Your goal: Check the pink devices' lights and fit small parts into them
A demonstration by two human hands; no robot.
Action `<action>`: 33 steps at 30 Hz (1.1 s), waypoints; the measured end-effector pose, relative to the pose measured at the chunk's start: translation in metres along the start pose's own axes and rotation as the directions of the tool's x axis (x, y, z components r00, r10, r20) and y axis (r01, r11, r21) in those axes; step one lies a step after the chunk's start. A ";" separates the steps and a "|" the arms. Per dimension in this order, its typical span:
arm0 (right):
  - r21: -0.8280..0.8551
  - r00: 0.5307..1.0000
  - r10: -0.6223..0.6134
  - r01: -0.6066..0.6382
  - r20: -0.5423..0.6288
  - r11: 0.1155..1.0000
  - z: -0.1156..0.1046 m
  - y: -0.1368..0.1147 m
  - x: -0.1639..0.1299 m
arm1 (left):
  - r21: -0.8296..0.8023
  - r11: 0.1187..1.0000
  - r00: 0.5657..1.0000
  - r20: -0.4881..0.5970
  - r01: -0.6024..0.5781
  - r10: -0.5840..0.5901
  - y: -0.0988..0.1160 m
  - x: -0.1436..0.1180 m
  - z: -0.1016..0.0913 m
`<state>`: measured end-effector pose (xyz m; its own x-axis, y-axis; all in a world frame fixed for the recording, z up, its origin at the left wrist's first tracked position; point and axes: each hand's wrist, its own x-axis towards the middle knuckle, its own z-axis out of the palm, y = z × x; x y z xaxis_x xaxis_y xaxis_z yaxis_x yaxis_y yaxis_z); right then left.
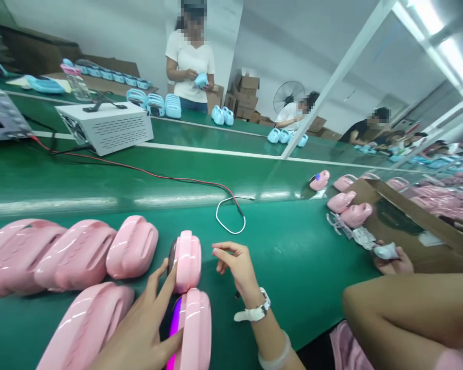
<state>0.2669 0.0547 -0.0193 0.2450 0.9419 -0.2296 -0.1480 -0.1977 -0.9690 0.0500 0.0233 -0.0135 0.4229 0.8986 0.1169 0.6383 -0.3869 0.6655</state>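
Note:
My left hand (141, 329) reaches in from the bottom edge. Its thumb presses the side of a near pink casing (196, 329) that has a glowing purple strip, and its fingertips touch a second pink casing (188, 259) standing on edge just beyond. My right hand (235, 263), with a white watch on the wrist, hovers just right of that upright casing. Its fingers are loosely curled and hold nothing. Both casings rest on the green belt (293, 257).
Several more pink casings (77, 254) lie in a row to the left. A white cable loop (231, 218) and red wire run to a white box (106, 126). A co-worker's arm (409, 303) and cardboard box (405, 221) fill the right side. Blue casings and other people are beyond.

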 end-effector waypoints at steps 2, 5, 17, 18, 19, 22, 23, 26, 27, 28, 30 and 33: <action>0.018 1.000 0.027 -0.027 0.017 0.999 0.004 0.000 0.002 | -0.009 1.000 1.000 -0.008 -0.002 0.002 -0.001 0.001 0.001; 0.055 0.998 0.062 -0.063 0.030 0.996 0.008 0.002 0.001 | -0.013 0.999 0.997 0.064 0.031 -0.030 0.007 -0.001 -0.003; 0.134 0.996 0.077 -0.081 0.032 0.988 0.015 0.016 -0.004 | 0.020 0.966 0.939 0.233 0.256 -0.254 0.040 0.007 -0.022; 0.141 0.997 0.069 -0.071 0.021 0.987 0.016 0.016 -0.005 | 0.010 0.968 0.947 0.201 0.252 -0.249 0.039 0.010 -0.020; 0.150 0.998 0.064 -0.065 0.008 0.987 0.018 0.016 -0.006 | 0.001 0.969 0.955 0.174 0.245 -0.242 0.039 0.012 -0.018; 0.178 0.998 0.064 -0.059 -0.025 0.982 0.023 0.015 -0.009 | -0.001 0.973 0.963 0.143 0.231 -0.228 0.041 0.018 -0.013; 0.186 0.997 0.067 -0.060 -0.029 0.981 0.024 0.014 -0.010 | 0.009 0.973 0.963 0.145 0.229 -0.228 0.042 0.019 -0.012; 0.203 0.996 0.083 -0.077 -0.020 0.976 0.026 0.013 -0.013 | 0.053 0.976 0.964 0.151 0.213 -0.219 0.042 0.018 -0.011; 0.205 0.996 0.093 -0.088 -0.014 0.975 0.026 0.013 -0.013 | 0.062 0.978 0.967 0.147 0.201 -0.209 0.041 0.017 -0.012; 0.210 0.994 0.106 -0.101 -0.012 0.973 0.027 0.012 -0.014 | 0.073 0.980 0.971 0.137 0.186 -0.194 0.039 0.016 -0.012; 0.216 0.992 0.121 -0.111 -0.033 0.970 0.029 0.010 -0.015 | 0.109 0.985 0.985 0.085 0.137 -0.147 0.036 0.013 -0.014; 0.204 0.992 0.062 -0.038 -0.111 0.978 0.037 0.007 -0.014 | 0.139 0.990 0.999 -0.049 -0.002 0.009 0.033 0.014 -0.010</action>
